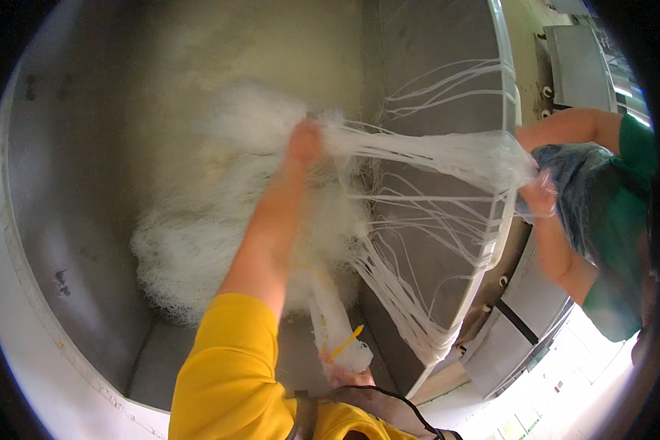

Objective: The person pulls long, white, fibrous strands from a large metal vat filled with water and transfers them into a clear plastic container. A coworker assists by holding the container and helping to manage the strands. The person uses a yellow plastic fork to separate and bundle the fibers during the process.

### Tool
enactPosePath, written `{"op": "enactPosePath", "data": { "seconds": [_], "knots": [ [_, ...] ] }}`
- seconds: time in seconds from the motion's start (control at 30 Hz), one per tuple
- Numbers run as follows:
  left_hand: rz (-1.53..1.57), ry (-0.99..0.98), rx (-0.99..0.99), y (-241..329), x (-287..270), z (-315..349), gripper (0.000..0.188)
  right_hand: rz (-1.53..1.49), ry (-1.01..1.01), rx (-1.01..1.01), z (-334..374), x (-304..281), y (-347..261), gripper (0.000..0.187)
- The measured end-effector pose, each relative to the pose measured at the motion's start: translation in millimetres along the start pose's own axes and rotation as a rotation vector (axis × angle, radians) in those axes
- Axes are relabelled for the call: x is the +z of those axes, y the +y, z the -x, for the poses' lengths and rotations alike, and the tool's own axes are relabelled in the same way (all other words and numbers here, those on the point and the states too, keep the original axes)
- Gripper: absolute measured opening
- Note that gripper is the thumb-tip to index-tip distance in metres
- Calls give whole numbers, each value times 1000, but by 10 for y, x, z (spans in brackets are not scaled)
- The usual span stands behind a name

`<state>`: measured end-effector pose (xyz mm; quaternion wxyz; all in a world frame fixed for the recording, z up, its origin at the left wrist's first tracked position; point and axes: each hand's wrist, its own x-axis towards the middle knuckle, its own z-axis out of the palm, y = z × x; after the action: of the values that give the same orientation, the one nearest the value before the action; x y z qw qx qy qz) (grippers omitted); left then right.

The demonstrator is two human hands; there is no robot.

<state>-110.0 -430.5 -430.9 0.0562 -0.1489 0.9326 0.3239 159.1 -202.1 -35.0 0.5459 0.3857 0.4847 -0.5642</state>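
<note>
A heap of fine white netting [191,257], stringy like fishing net, lies in a deep grey metal tub [418,44]. My left hand [305,141] reaches far across it, closed around a gathered length of netting [418,152] that stretches right to the tub's rim. Motion blurs that hand and the netting to its left. Close to my body, my right hand [348,376] is wrapped around the lower end of a white bundle [337,323] with a thin yellow tie [347,343]; its fingers are partly hidden.
Beyond the right rim, a co-worker in a green top [609,227] grips the netting's other end with a hand [541,194]. Several strands [403,286] hang over the rim [468,301]. Grey metal panels [579,66] stand outside the tub.
</note>
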Motion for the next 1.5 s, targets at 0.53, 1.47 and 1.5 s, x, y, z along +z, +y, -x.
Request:
{"op": "enactPosePath", "data": {
  "seconds": [0.53,1.47,1.5],
  "knots": [
    [-188,502,-486,-1494,-3329,1135,28,-38,76,-21,-113,85,22,34],
    [-602,-544,-230,-528,-1408,169,44,-69,133,271,-391,89,115,45],
    [-701,-404,-257,-838,-1695,122,46,-62,118,286,-393,89,143,47]
  ]
}}
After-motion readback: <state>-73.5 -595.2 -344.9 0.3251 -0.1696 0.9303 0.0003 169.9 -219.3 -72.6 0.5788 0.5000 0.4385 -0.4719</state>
